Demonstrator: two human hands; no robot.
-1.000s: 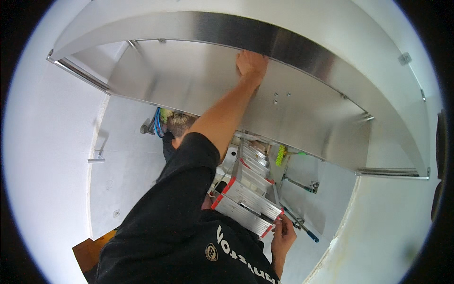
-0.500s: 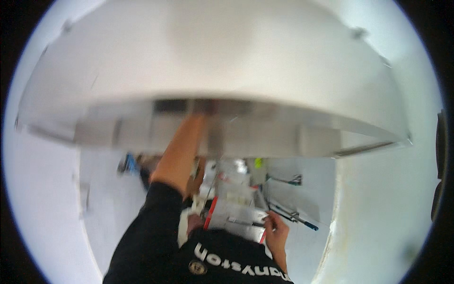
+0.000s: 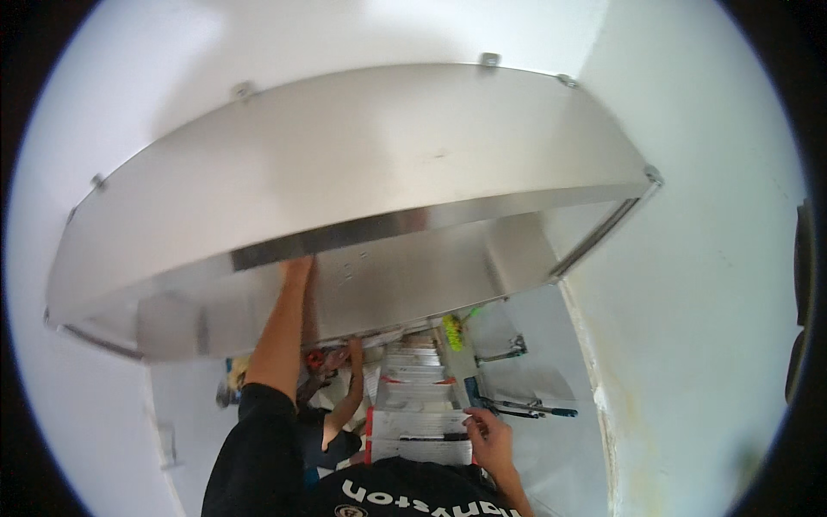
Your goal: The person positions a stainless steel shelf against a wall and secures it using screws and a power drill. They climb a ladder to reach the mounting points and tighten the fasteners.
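A wide stainless-steel box (image 3: 370,155), shaped like a hood or long cabinet, is fixed to the wall before me. My left hand (image 3: 297,267) reaches up into its open underside, close to the inner front lip. Its fingers are hidden behind that lip, so what they touch does not show. Below me stands a metal stepladder (image 3: 418,424) with red edging. Curled at the right edge of its top is my right hand (image 3: 491,438), thumb and fingers closed against the ladder.
Down to the left, a co-worker's arm (image 3: 351,396) reaches up beside the ladder near the box's lower edge. Dark-handled bars (image 3: 534,408) stick out on the right. A yellow-green item (image 3: 452,333) sits beyond the ladder. White walls (image 3: 715,284) enclose both sides.
My view has tilted and pulled back, so more of the steel box shows. My left arm stays raised inside it. The right hand keeps its place at the ladder. The co-worker's arm shows more plainly.
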